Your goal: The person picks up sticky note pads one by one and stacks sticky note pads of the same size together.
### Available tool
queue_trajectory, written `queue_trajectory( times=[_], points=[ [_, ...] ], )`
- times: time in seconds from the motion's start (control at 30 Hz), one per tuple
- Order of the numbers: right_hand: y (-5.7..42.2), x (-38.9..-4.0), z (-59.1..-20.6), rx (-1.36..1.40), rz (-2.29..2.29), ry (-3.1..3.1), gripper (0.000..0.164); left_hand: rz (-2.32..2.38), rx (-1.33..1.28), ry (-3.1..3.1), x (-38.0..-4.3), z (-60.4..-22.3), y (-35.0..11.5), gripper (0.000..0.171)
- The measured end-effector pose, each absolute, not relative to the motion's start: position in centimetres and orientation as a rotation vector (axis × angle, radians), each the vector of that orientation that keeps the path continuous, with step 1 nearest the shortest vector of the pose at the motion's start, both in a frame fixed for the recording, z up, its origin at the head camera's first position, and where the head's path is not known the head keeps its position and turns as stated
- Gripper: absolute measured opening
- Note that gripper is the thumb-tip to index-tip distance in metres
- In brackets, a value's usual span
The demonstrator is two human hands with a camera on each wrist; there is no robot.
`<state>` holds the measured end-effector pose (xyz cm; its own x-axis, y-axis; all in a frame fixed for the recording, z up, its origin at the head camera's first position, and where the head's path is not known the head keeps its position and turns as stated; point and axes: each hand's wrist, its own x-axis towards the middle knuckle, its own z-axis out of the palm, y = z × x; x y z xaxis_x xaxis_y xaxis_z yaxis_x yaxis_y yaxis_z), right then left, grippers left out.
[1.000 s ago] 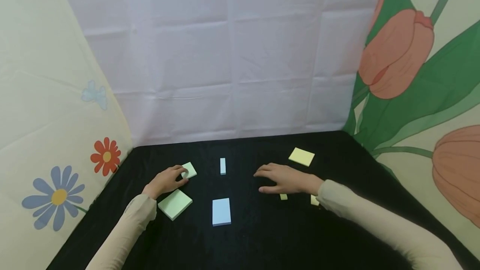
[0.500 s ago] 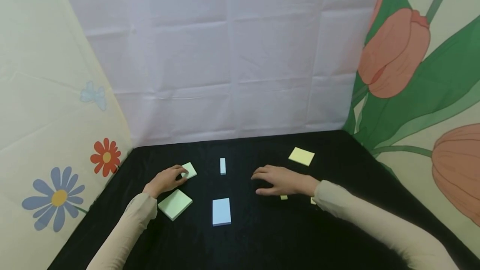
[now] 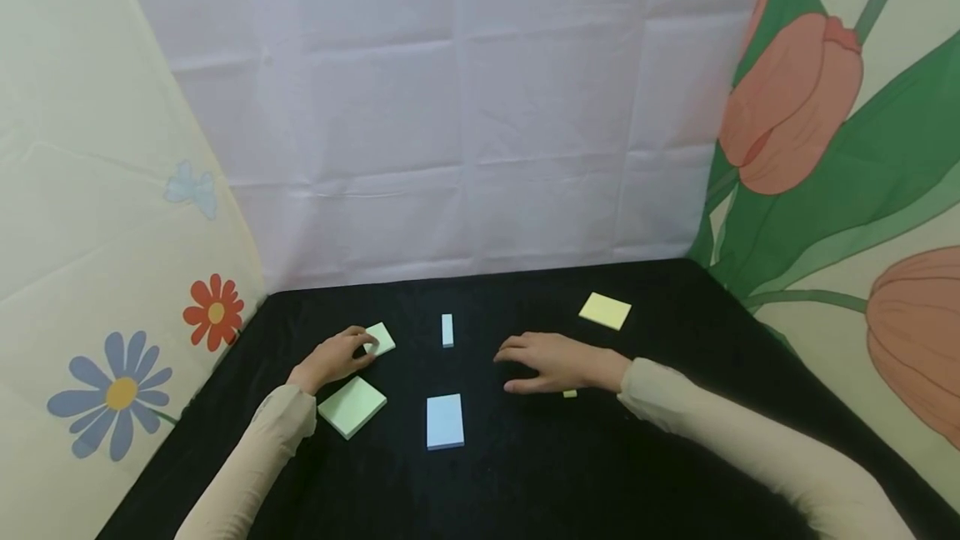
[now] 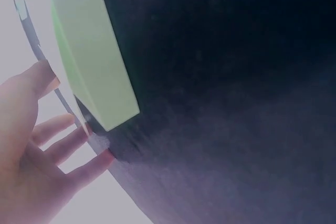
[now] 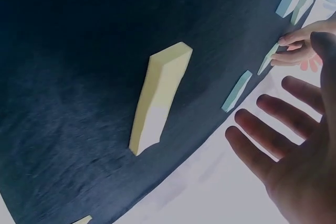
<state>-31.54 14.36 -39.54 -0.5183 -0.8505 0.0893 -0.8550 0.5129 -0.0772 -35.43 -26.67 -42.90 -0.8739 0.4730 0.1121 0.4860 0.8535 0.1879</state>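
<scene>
My left hand [image 3: 335,356] lies over the left corner of a small pale green sticky-note pad [image 3: 383,339], fingertips right at its edge. In the left wrist view, those fingers are spread and relaxed beside a larger green pad [image 4: 89,45]. My right hand [image 3: 552,362] hangs palm down with loosely extended fingers, holding nothing. It partly covers a small yellow pad [image 3: 570,394], whose block shape [image 5: 160,98] shows fully in the right wrist view. A narrow blue pad [image 3: 447,330] lies left of the right fingertips.
A larger blue pad [image 3: 446,421] lies between the hands, toward the front. A large yellow pad [image 3: 604,311] is at the back right of the black tablecloth [image 3: 510,482]. Behind the table hangs a white cloth [image 3: 465,123], with flower-printed cloths at both sides.
My right hand has drifted a little to the left. A second small yellow piece near its cuff is now hidden by the sleeve. My left hand stays put.
</scene>
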Motion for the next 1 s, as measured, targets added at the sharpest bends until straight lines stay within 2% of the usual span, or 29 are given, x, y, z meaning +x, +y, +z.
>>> queue_trajectory(
  times=[1.0],
  points=[
    [10.8, -30.4, -40.5, 1.634, 0.157, -2.724, 0.054, -0.366, -0.736, -3.02, -35.7, -42.4, -26.2, 0.029]
  ],
)
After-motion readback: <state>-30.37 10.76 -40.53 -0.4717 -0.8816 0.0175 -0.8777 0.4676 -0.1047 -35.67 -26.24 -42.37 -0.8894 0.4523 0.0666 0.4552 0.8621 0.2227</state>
